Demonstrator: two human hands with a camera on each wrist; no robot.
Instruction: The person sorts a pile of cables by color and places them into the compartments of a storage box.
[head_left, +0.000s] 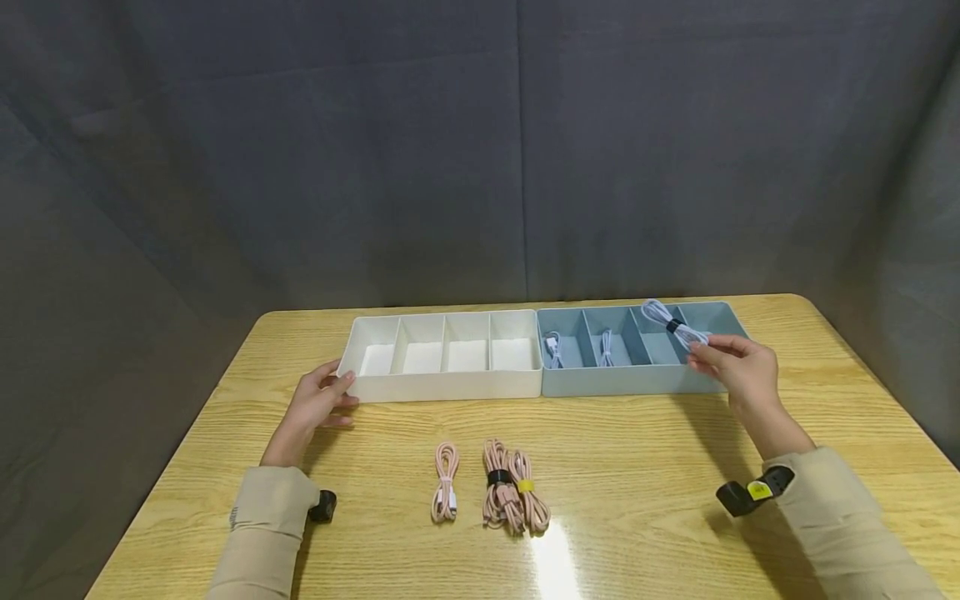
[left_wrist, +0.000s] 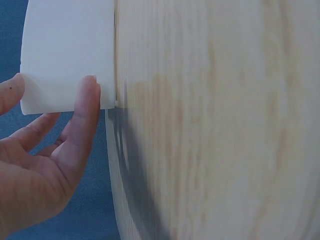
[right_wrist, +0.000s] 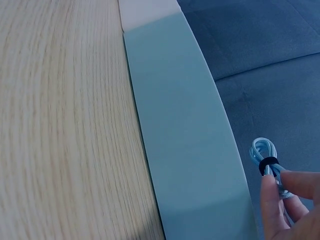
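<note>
My right hand (head_left: 738, 379) pinches a coiled light-blue cable (head_left: 660, 317) between thumb and fingertips. A black strap binds its middle, and it hangs over the right part of the blue-grey divided box (head_left: 615, 382). Two more light-blue cables lie in that box: one with a white plug (head_left: 553, 350) in the leftmost compartment, a smaller bundle (head_left: 606, 348) in the compartment beside it. My left hand (head_left: 315, 404) rests at the left end of the white divided box (head_left: 442, 387). In the left wrist view its fingers (left_wrist: 87, 100) lie fairly straight against the corner, the thumb at the rim.
The two boxes stand end to end near the back of the wooden table (head_left: 637, 517). In front lie pink coiled cables: one alone (head_left: 446, 479), one with a black strap (head_left: 497, 475) beside one with a yellow strap (head_left: 528, 496). A dark curtain (head_left: 450, 167) hangs behind.
</note>
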